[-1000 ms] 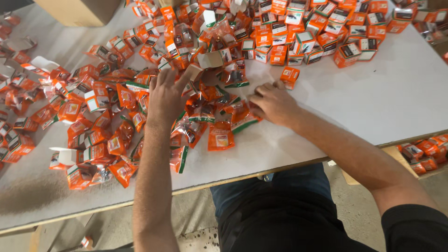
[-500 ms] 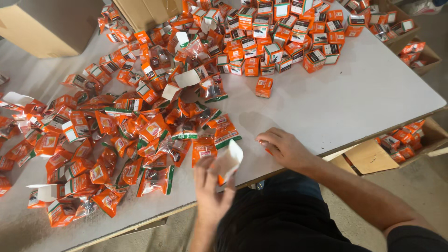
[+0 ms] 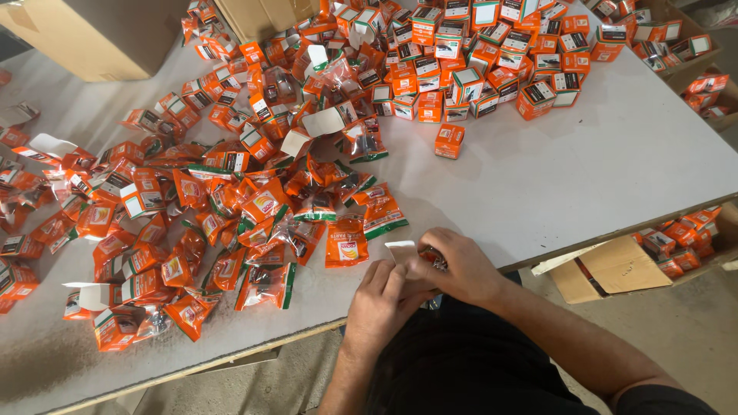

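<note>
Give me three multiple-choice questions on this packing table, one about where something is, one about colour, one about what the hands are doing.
1. Where does the lone small box stand?
A. on bare table below the rows of boxes
B. on the floor
C. inside the big carton

2. What colour are most packets?
A. blue
B. orange
C. black

3. What is the state of the hands?
A. both empty and apart
B. together, holding a small white flap
C. one raised overhead

Answers: 1 A, it sits alone on the table. 2 B, orange throughout. 3 B, left hand and right hand meet at the table edge around it.
</note>
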`<state>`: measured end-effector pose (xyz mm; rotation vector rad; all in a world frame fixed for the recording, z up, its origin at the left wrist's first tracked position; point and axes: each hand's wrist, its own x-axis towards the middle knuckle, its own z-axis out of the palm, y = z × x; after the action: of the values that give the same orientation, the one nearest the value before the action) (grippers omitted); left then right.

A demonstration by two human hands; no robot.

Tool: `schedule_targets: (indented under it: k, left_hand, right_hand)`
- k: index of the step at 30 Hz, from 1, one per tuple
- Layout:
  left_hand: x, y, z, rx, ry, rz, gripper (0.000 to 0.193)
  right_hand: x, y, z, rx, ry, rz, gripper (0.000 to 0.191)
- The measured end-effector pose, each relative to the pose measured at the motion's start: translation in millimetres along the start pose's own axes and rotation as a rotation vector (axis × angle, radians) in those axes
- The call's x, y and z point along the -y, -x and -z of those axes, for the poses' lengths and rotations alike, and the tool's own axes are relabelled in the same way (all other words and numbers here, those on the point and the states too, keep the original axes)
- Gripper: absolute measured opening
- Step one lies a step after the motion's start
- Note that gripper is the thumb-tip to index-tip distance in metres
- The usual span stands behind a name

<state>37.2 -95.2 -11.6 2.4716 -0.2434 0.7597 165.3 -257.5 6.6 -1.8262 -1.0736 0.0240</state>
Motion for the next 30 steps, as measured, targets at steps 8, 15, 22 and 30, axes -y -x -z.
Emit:
schedule_targets:
  k: [8,15,22,30]
  left_hand:
    - [6,1,10,0.059,0.002,0.031,0.044]
    - [-1,4,4,-0.200,-0.275,-0.151,0.035]
    - [-11,-3,-13,-0.175,-0.036,0.054,0.045]
    - [1,-12,-22,-0.175,0.147,0.220,0.061]
  right_hand:
    - [16,-18,21,0.118,0.020,-0.102,0.013]
    - [13,-14,21,0.158,0.066,-0.236,0.014]
    - [-9,-8,10,0.242,0.345,-0.123,0.018]
    - [-5,15,28,-0.159,-0.166,0.027,0.059]
